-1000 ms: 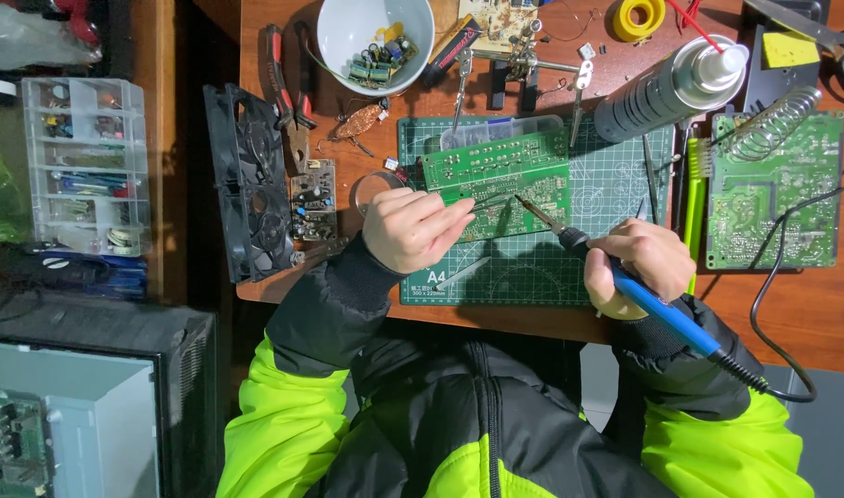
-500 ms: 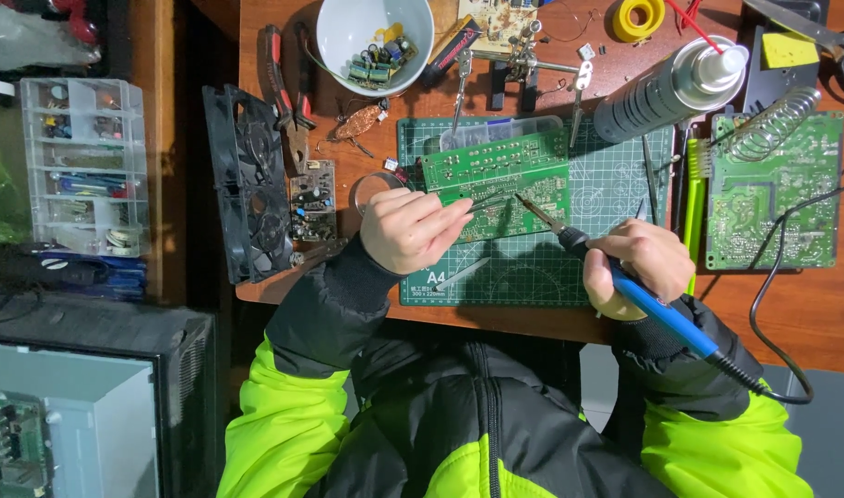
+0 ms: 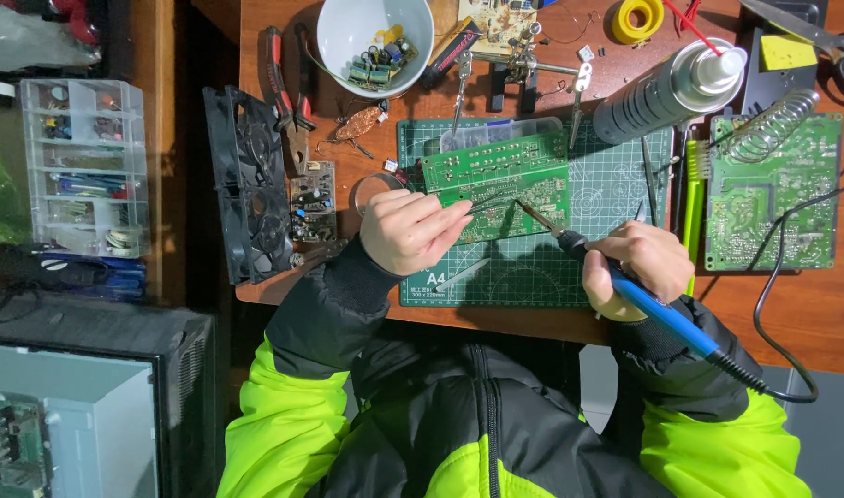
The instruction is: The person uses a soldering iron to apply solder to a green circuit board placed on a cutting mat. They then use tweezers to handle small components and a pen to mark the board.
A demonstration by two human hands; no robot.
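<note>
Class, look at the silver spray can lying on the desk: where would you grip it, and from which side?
Grip the spray can around its ribbed mid-body, coming from above. It lies tilted on its side, nozzle toward the upper right; tools crowd its lower end, so the body's top is freest.

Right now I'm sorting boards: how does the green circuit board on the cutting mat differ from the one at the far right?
The circuit board on the mat lies tilted and wide; the right-hand board sits squarer and straighter. The left hand rests on the first, the soldering iron in the right hand pointing at it; a coiled wire stand rests on the second. Both are green.
</note>
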